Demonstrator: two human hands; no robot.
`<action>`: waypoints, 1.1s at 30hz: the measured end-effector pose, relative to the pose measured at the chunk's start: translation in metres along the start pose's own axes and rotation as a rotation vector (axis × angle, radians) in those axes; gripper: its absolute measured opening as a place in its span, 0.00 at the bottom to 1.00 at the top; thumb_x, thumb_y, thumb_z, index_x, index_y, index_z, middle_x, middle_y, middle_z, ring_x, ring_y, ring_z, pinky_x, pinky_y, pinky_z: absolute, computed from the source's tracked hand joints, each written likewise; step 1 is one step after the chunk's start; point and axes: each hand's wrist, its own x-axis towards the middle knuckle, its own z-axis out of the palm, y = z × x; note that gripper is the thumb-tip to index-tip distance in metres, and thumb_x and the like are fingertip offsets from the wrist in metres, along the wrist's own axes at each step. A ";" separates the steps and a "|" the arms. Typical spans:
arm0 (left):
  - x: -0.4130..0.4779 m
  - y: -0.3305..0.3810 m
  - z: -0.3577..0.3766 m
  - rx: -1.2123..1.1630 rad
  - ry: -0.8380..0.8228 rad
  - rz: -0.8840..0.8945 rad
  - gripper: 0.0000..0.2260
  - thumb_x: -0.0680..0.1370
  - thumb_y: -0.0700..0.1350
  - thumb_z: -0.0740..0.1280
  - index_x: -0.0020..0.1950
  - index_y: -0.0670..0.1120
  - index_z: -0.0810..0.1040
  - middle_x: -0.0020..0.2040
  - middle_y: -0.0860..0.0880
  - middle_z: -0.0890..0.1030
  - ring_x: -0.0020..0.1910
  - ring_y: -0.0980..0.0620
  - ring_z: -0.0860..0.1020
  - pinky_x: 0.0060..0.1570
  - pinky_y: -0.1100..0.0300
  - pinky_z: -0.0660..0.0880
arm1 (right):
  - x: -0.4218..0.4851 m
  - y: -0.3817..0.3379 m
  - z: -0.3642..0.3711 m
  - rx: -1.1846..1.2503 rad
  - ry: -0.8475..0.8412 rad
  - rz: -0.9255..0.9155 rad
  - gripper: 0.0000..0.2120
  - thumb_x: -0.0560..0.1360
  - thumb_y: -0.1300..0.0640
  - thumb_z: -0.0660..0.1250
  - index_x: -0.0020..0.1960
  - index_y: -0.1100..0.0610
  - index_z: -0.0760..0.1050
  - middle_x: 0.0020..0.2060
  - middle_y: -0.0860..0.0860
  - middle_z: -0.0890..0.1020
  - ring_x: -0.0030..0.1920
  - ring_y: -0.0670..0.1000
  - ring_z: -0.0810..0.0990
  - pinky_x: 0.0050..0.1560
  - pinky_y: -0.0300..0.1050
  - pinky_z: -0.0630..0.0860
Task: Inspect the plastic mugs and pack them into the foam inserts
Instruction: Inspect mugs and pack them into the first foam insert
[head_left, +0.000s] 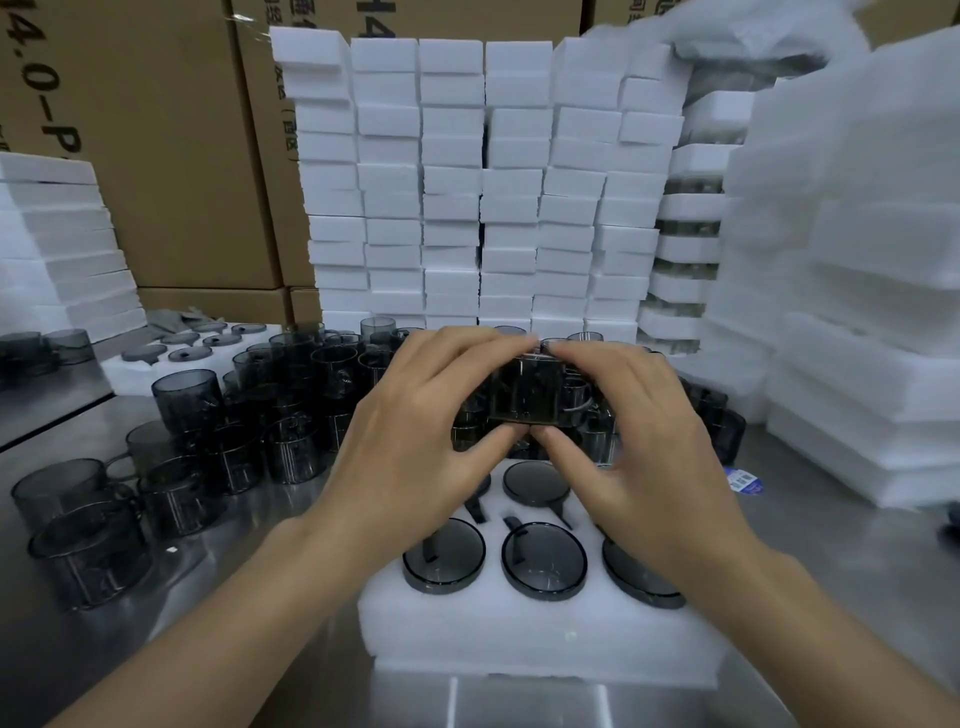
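Both hands hold one smoky grey transparent mug (525, 389) upright in the air above the foam insert (540, 639). My left hand (415, 431) grips its left side, thumb under the base and fingers over the rim. My right hand (628, 436) grips the right side the same way. The mug's handle points right. The white foam insert lies on the steel table in front of me, and several mugs (544, 561) sit sunk in its round holes. My hands hide part of its back row.
A crowd of loose grey mugs (218, 447) covers the steel table (218, 613) to the left and behind. Stacks of white foam blocks (467, 182) rise at the back, left and right. Cardboard boxes (156, 156) stand behind. Another filled insert (197, 353) lies back left.
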 end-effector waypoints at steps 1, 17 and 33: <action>0.000 0.000 0.000 -0.044 0.001 -0.024 0.29 0.78 0.46 0.79 0.78 0.53 0.76 0.70 0.59 0.77 0.71 0.56 0.73 0.67 0.60 0.73 | 0.000 -0.001 0.000 0.020 0.011 0.009 0.26 0.78 0.50 0.73 0.75 0.51 0.73 0.65 0.43 0.78 0.66 0.47 0.75 0.70 0.39 0.69; 0.001 -0.005 -0.003 -0.163 -0.083 -0.147 0.29 0.77 0.45 0.79 0.76 0.57 0.77 0.66 0.62 0.78 0.70 0.55 0.74 0.60 0.64 0.71 | -0.001 -0.006 -0.005 0.392 -0.170 0.291 0.27 0.76 0.39 0.73 0.73 0.35 0.70 0.60 0.36 0.83 0.65 0.41 0.80 0.64 0.42 0.74; -0.005 -0.039 -0.004 -0.087 -0.586 -0.356 0.14 0.79 0.62 0.72 0.65 0.65 0.81 0.56 0.65 0.80 0.59 0.65 0.77 0.61 0.56 0.77 | -0.001 0.074 -0.012 0.200 -0.142 0.710 0.32 0.59 0.38 0.70 0.63 0.38 0.71 0.48 0.41 0.83 0.45 0.44 0.81 0.49 0.47 0.75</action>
